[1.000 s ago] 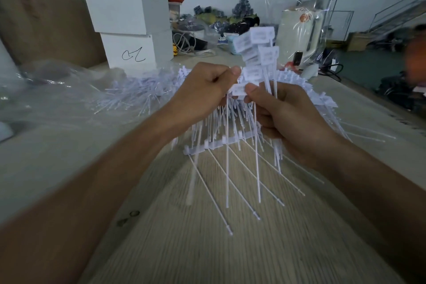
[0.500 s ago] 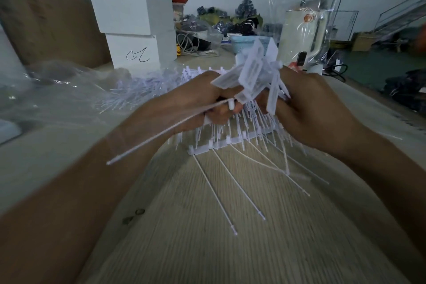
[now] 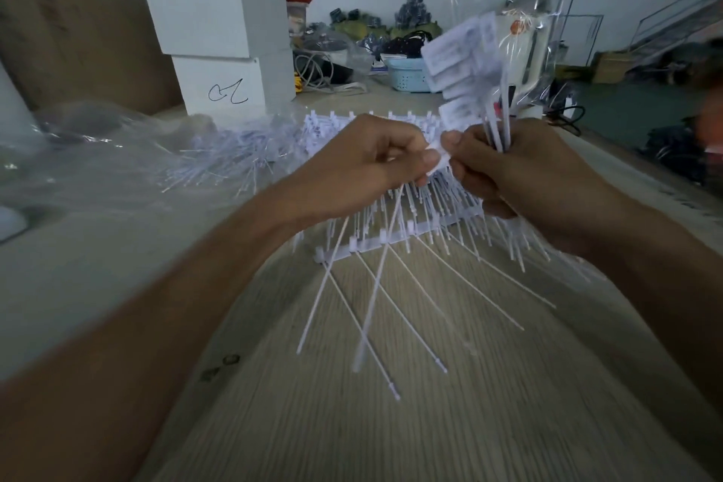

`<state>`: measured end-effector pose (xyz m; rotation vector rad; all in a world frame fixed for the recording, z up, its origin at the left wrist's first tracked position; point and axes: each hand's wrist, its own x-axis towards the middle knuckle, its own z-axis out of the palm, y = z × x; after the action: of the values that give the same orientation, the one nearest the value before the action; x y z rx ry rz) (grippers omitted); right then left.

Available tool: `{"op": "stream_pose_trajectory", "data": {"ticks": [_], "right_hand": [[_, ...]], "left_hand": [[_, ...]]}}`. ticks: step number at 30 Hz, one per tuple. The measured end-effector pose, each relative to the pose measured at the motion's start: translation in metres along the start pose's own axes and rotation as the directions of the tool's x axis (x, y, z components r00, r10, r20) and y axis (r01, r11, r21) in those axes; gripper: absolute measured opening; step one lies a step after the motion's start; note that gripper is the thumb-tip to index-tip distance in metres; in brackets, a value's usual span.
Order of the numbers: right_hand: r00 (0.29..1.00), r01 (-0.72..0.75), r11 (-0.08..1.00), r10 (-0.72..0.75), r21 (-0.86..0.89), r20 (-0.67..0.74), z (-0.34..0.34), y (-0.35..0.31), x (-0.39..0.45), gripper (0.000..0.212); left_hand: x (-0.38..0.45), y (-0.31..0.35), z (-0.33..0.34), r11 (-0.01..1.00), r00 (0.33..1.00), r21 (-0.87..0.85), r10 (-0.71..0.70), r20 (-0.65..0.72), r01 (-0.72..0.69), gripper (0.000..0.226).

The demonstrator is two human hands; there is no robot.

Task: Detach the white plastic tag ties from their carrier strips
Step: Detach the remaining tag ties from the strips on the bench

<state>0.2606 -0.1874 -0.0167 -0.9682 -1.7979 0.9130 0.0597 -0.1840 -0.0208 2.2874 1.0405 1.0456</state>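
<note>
white plastic tag ties [image 3: 463, 63] are the work here: a bunch of already detached ones stands up out of the right hand [image 3: 520, 172], flags at the top, stems clamped by its curled fingers. the left hand [image 3: 375, 164] pinches the head of one more tie [image 3: 438, 158] between thumb and forefinger, right against the right thumb, above the near carrier strip [image 3: 395, 237] on the wooden table [image 3: 352, 423].

to do this step well, i judge it best to pinch close to the joint, twist or snap sharply rather than pull along the stem, and keep the bundle's flags aligned.

counts: two hands, both gripping. roughly six flags show in the bundle, blurred. some four or five long stems trail from the near strip. more strips lie behind it, number unclear. a loose pile [image 3: 219, 164] lies far left, uncountable. two white boxes [image 3: 223, 47] stand stacked far left.
</note>
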Motion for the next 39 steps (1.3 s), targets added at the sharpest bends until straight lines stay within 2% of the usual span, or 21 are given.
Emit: {"op": "stream_pose_trajectory", "data": {"ticks": [3, 6, 9, 12, 15, 17, 20, 24, 26, 28, 30, 33, 36, 39], "right_hand": [[0.986, -0.081, 0.997, 0.08, 0.002, 0.145, 0.001, 0.004, -0.002, 0.041], [0.961, -0.114, 0.993, 0.117, -0.027, 0.249, 0.004, 0.008, -0.004, 0.04], [0.957, -0.088, 0.996, 0.093, -0.029, 0.275, 0.003, 0.006, -0.006, 0.042], [0.968, -0.048, 0.999, 0.05, -0.011, 0.248, 0.003, 0.002, -0.008, 0.044], [0.971, -0.039, 0.999, 0.043, -0.022, 0.236, 0.005, 0.002, -0.008, 0.046], [0.975, -0.073, 0.997, 0.075, -0.015, 0.208, 0.006, 0.003, -0.007, 0.044], [0.979, -0.156, 0.986, 0.146, 0.06, 0.139, 0.004, 0.004, -0.007, 0.04], [0.991, -0.131, 0.99, 0.128, 0.052, 0.048, 0.004, 0.004, -0.004, 0.036], [0.991, -0.137, 0.989, 0.137, 0.061, -0.003, 0.007, 0.002, -0.002, 0.038], [0.99, -0.14, 0.989, 0.141, 0.036, 0.0, 0.013, 0.001, -0.004, 0.047], [0.995, -0.099, 0.995, 0.099, -0.013, 0.019, 0.017, 0.001, -0.006, 0.046], [0.999, -0.043, 0.999, 0.043, -0.01, 0.023, 0.016, 0.001, -0.007, 0.038], [0.999, -0.034, 0.998, 0.036, 0.056, -0.028, 0.015, 0.002, -0.005, 0.036], [0.995, -0.008, 0.995, 0.017, 0.095, -0.094, 0.015, 0.002, -0.003, 0.034]], "left_hand": [[0.001, 0.0, -0.002, 0.996, 0.993, 0.089, -0.002, -0.121, 0.013, 0.029], [0.001, 0.0, -0.004, 0.999, 0.976, 0.05, 0.002, -0.217, 0.009, 0.02], [-0.001, 0.001, -0.005, 0.996, 0.971, 0.092, 0.011, -0.238, 0.011, 0.033], [0.0, -0.002, -0.007, 0.996, 0.96, 0.082, -0.007, -0.28, 0.031, 0.019], [0.002, -0.005, -0.006, 0.997, 0.953, 0.078, -0.003, -0.302, 0.028, 0.018], [0.003, -0.004, -0.005, 1.0, 0.967, -0.002, -0.03, -0.252, 0.031, 0.018], [0.002, -0.006, -0.003, 0.966, 0.986, -0.252, -0.092, -0.136, 0.056, 0.011], [0.001, -0.003, -0.003, 0.952, 0.992, -0.296, -0.101, -0.07, 0.076, 0.031], [0.001, -0.002, -0.004, 0.948, 0.996, -0.314, -0.078, -0.053, 0.058, 0.03], [0.001, 0.0, -0.003, 0.956, 1.0, -0.294, -0.018, -0.005, 0.016, 0.026], [0.0, 0.001, -0.001, 0.963, 0.998, -0.269, 0.035, 0.046, -0.021, 0.027], [0.001, -0.001, -0.003, 0.981, 0.999, -0.193, 0.024, -0.026, -0.028, 0.035], [0.002, -0.005, -0.005, 0.983, 0.989, -0.181, -0.063, -0.133, 0.038, 0.026], [0.002, -0.007, 0.003, 0.953, 0.985, -0.279, -0.149, -0.09, 0.119, 0.033]]}}
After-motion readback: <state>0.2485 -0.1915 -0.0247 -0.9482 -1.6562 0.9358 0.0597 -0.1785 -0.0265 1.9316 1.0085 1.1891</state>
